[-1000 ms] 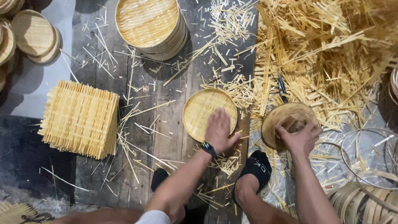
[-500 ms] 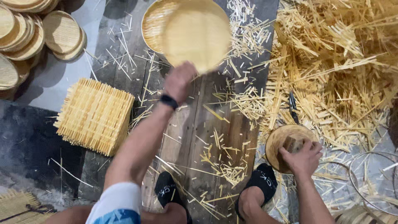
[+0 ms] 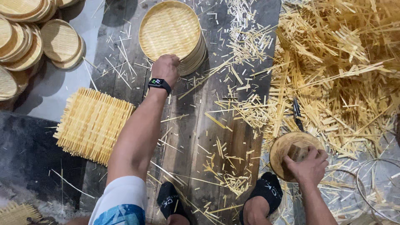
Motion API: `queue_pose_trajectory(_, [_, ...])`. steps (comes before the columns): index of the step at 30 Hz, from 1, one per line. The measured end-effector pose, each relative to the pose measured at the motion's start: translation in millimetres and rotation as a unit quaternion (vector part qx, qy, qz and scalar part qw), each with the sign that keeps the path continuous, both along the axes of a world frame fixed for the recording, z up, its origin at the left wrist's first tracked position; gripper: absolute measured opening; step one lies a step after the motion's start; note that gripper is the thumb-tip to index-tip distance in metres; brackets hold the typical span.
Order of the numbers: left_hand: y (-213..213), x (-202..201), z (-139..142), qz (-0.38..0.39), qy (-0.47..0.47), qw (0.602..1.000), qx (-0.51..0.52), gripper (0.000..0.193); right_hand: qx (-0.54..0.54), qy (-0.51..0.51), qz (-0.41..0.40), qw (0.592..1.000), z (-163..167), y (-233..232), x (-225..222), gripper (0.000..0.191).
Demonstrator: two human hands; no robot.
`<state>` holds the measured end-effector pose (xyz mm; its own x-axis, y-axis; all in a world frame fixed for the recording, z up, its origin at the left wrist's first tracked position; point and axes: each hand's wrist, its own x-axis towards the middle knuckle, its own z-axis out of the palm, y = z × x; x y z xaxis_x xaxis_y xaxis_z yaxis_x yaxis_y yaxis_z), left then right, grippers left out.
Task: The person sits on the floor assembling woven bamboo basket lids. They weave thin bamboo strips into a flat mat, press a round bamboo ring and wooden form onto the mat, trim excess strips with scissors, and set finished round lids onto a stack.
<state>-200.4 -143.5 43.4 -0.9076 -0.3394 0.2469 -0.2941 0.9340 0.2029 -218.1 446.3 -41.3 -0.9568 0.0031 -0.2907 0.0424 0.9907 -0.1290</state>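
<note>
My left hand (image 3: 166,68), with a black watch on the wrist, reaches forward and rests its curled fingers at the near rim of a stack of round woven bamboo discs (image 3: 171,29) on the dark wooden boards. Whether it grips the top disc I cannot tell. My right hand (image 3: 307,166) is closed on a small wooden block (image 3: 296,152) that sits on a round wooden stump (image 3: 280,151) at the lower right.
A square pile of woven bamboo mats (image 3: 93,125) lies left. More round discs (image 3: 31,41) are stacked at the upper left. A big heap of bamboo strips (image 3: 341,66) fills the right, with a dark-handled knife (image 3: 297,113) at its edge. My socked feet (image 3: 268,191) are below; thin hoops (image 3: 377,187) lie at lower right.
My left hand lifted a round woven disc from the boards in front of me, carried it forward and set it on the stack. The right hand stayed on the stump.
</note>
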Motion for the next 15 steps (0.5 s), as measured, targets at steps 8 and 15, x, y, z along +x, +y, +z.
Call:
queue_pose_trajectory(8, [64, 6, -1, 0.045, 0.071, 0.993, -0.078, 0.047, -0.221, -0.052, -0.059, 0.972, 33, 1, -16, 0.091])
queue_pose_trajectory(15, [300, 86, -53, 0.241, 0.014, 0.58, 0.778, 0.044, -0.787, -0.269, -0.172, 0.528, 61, -50, 8, 0.068])
